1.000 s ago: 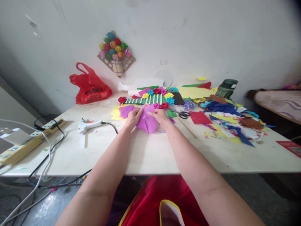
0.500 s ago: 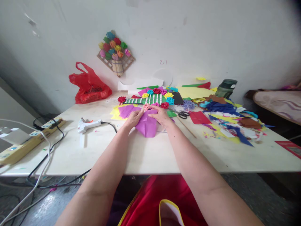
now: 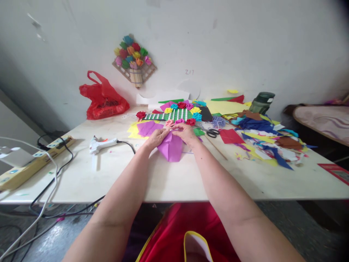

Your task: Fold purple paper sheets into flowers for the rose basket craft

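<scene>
A purple paper sheet [image 3: 172, 149] lies folded on the white table [image 3: 174, 178] in front of me. My left hand [image 3: 156, 137] pinches its upper left edge and my right hand [image 3: 185, 133] presses its upper right edge; the fingertips nearly meet at the top fold. Just behind them sits a green-and-white woven mat [image 3: 174, 115] ringed with small paper roses in red, yellow, pink and blue. Another purple sheet [image 3: 147, 128] lies to the left on yellow paper.
A white glue gun [image 3: 101, 144] with a black cord lies left. Further left is a power strip [image 3: 29, 164] with cables. A red plastic bag [image 3: 103, 98] stands by the wall. Scissors [image 3: 212, 133], a red square [image 3: 231, 136] and several coloured scraps [image 3: 267, 140] cover the right side.
Both hands have edged closer together at the top of the purple sheet, and the sheet has been folded narrower, with its lower tip more pointed.
</scene>
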{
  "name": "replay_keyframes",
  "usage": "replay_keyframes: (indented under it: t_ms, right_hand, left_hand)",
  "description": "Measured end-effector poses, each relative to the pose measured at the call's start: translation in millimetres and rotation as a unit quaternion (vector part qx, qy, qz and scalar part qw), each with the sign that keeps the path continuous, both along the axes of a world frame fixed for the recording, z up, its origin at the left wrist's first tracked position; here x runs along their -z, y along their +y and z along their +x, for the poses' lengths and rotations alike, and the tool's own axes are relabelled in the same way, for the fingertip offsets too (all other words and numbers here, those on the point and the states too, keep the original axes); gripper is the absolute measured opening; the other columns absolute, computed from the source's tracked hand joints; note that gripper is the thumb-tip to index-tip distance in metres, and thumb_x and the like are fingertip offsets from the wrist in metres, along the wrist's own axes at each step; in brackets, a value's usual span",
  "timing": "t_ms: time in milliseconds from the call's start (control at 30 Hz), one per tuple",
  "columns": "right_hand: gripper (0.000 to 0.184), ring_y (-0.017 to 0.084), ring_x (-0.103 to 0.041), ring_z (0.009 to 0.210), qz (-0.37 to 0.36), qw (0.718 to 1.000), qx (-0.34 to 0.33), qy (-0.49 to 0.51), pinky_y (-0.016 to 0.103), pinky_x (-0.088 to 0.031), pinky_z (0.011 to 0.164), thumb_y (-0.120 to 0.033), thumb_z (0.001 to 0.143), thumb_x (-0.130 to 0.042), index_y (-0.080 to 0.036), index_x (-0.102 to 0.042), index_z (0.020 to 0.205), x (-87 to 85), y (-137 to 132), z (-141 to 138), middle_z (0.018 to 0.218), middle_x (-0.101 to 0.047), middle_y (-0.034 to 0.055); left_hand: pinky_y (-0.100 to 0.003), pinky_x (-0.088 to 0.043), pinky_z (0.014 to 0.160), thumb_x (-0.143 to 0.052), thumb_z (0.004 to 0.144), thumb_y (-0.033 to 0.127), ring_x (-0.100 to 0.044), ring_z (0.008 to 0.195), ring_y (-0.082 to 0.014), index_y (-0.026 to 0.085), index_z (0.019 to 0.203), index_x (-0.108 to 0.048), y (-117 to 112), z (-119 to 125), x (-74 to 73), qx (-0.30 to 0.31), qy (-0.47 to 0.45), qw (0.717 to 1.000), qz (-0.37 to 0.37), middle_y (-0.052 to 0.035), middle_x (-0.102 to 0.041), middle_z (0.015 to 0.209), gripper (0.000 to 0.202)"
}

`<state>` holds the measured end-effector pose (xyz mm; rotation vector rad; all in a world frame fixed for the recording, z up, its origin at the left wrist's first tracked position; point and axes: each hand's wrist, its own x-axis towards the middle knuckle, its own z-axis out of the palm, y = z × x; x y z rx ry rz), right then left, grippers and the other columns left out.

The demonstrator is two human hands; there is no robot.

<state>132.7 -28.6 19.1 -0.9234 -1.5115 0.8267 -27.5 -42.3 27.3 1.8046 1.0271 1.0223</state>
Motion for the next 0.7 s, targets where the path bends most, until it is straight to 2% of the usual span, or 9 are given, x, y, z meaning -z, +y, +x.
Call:
replay_keyframes:
  t_ms: [100,233,433,700]
  right_hand:
    - [0.016,0.015,-0.058,0.073,-0.014,1.0,0.001,-0.002,0.029,-0.045,0.071,-0.021,0.056,-0.066,-0.016,-0.064,0.071,-0.7,0.0,0.5,0.077,-0.065,0.0015]
    - [0.011,0.014,-0.057,0.07,-0.027,0.999,-0.034,0.008,0.03,-0.044,0.071,-0.023,0.057,-0.064,-0.015,-0.062,0.065,-1.9,-1.6,0.8,0.068,-0.062,0.0002]
    - [0.01,0.016,-0.057,0.074,-0.041,0.999,-0.028,0.01,0.03,-0.044,0.07,-0.024,0.056,-0.065,-0.016,-0.061,0.06,-1.6,-1.2,1.4,0.067,-0.062,0.0008]
    - [0.013,0.014,-0.053,0.063,-0.072,0.997,-0.031,0.024,0.028,-0.043,0.064,-0.026,0.054,-0.065,-0.015,-0.059,0.058,1.0,1.9,3.0,0.06,-0.058,-0.0012]
  left_hand:
    - [-0.021,-0.036,0.05,-0.044,0.075,0.06,-0.049,0.058,-0.0114,0.011,0.078,-0.062,-1.8,-0.1,-2.5,0.009,0.038,0.999,-0.017,-0.0018,-0.058,0.063,0.052]
    - [-0.021,-0.034,0.048,-0.045,0.075,0.059,-0.046,0.055,-0.0102,0.013,0.072,-0.06,-2.2,-0.7,-2.8,0.007,0.046,0.999,-0.01,-0.0008,-0.055,0.062,0.048]
    - [-0.02,-0.029,0.045,-0.049,0.074,0.056,-0.04,0.051,-0.0078,0.014,0.068,-0.056,1.1,-0.8,0.2,0.03,0.047,0.998,0.019,0.0022,-0.047,0.056,0.044]
    - [-0.019,-0.025,0.041,-0.051,0.072,0.056,-0.035,0.049,-0.0069,0.014,0.062,-0.051,3.9,-0.9,0.2,0.033,0.057,0.997,0.039,0.0023,-0.043,0.055,0.043]
